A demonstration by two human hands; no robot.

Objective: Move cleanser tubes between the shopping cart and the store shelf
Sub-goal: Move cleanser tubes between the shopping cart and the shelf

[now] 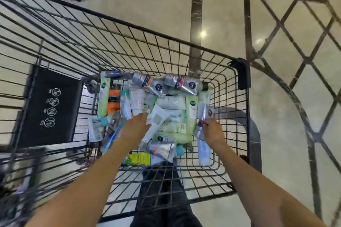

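Note:
Both my arms reach down into a black wire shopping cart (239, 72) whose floor is covered with several cleanser tubes: pale green, white, silver and orange ones. My left hand (135, 127) grips a white tube (156, 120) near the middle of the pile. My right hand (214, 132) pinches a silver tube with a red band (204, 116) at the right side of the basket. A yellow-green tube (138, 158) lies at the near edge. The store shelf is not clearly in view.
The cart's folded child seat flap with white warning icons (49, 108) sits at the left. A dark wire lattice rack (295, 61) stands at the right on the beige tiled floor. My dark trouser legs (164, 199) show under the cart.

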